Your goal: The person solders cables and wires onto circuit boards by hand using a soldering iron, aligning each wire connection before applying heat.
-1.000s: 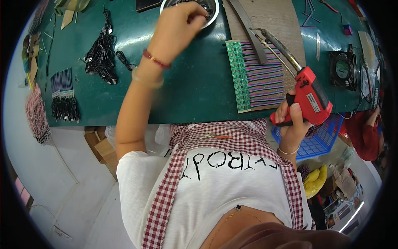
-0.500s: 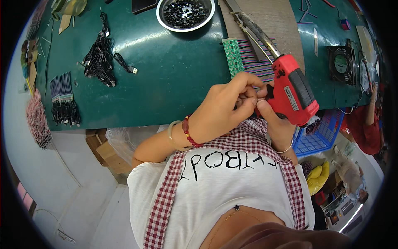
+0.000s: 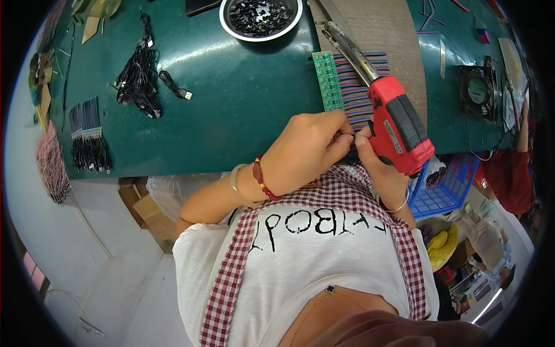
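Close in front of my chest, at the table edge, my two hands nearly meet. My right hand [image 3: 383, 169] is closed round a red and black soldering gun [image 3: 399, 124], whose metal barrel points up and away to the left. Its thumb and a fingertip also come together close to my left fingers. My left hand [image 3: 312, 147] is in a pinch at the gun's left side; what it holds is too small to make out, with something dark below the fingertips. Just beyond lies a green circuit board strip [image 3: 328, 81] with rows of coloured wires [image 3: 357, 92], partly behind the barrel.
On the green table [image 3: 214, 133] lie a bundle of black USB cables [image 3: 139, 81] and a wire bunch [image 3: 88, 139]. A metal bowl [image 3: 260, 37] of small black parts stands at the back. Right are a fan [image 3: 478, 91], a blue crate [image 3: 442, 194] and another person's arm [image 3: 523, 136].
The soldering gun has shifted slightly left and towards me, its barrel now nearer the circuit board strip. My left fingers have closed up more, and the hands have drawn slightly apart.
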The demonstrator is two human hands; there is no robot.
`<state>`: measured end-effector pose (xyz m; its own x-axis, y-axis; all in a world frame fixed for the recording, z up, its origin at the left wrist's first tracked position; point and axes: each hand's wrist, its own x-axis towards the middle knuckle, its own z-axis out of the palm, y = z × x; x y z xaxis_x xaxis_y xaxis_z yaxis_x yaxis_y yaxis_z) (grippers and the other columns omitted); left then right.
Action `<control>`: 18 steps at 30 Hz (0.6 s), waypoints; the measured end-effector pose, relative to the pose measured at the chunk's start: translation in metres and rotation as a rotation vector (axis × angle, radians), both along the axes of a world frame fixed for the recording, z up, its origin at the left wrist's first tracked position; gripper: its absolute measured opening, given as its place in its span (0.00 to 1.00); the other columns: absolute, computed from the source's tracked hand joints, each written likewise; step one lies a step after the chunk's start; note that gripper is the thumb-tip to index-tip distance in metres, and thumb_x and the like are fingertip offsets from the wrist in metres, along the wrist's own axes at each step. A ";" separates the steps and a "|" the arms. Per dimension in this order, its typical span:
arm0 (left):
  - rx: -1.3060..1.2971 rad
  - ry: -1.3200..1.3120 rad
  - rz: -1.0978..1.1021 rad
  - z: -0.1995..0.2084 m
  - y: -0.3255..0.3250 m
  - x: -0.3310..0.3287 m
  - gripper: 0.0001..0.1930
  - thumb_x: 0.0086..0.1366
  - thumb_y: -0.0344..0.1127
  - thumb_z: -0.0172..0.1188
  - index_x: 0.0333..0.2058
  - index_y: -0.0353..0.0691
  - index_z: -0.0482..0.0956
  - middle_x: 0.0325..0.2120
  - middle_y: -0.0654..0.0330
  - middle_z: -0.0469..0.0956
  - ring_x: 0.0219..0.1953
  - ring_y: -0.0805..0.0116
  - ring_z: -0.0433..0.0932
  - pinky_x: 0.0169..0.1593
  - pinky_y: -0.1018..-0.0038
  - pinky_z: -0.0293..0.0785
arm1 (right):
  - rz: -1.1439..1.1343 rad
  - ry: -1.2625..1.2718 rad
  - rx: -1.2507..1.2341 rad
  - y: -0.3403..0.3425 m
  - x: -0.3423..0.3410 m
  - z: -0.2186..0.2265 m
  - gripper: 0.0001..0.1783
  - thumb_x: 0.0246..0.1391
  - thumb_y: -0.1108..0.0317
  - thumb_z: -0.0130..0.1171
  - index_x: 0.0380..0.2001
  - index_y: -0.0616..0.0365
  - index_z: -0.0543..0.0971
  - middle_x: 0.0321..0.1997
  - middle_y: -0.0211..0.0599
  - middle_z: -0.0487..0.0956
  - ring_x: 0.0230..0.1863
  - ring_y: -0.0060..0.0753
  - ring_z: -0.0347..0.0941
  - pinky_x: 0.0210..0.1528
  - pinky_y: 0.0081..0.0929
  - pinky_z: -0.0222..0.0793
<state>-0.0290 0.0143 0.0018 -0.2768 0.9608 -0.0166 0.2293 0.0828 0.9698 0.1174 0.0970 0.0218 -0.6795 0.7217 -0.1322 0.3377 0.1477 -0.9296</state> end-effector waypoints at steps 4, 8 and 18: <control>-0.251 -0.338 -0.045 -0.015 0.012 -0.041 0.03 0.57 0.28 0.55 0.28 0.34 0.74 0.20 0.64 0.76 0.21 0.80 0.73 0.24 0.83 0.69 | -0.108 0.053 -0.069 0.004 0.004 -0.004 0.12 0.51 0.77 0.57 0.40 0.64 0.71 0.29 0.31 0.75 0.30 0.21 0.71 0.33 0.21 0.68; -0.384 -0.451 0.017 -0.038 0.032 -0.083 0.06 0.58 0.32 0.55 0.27 0.35 0.73 0.19 0.64 0.75 0.18 0.82 0.71 0.21 0.86 0.65 | -0.228 0.058 -0.252 0.010 0.028 -0.012 0.17 0.54 0.75 0.53 0.47 0.69 0.67 0.22 0.34 0.72 0.22 0.23 0.68 0.29 0.23 0.68; -0.428 -0.491 -0.070 -0.056 0.048 -0.098 0.08 0.59 0.33 0.56 0.24 0.39 0.70 0.18 0.65 0.74 0.17 0.82 0.70 0.20 0.87 0.65 | -0.209 0.072 -0.258 0.005 0.051 -0.030 0.17 0.54 0.75 0.52 0.46 0.72 0.67 0.16 0.31 0.67 0.16 0.20 0.61 0.21 0.21 0.61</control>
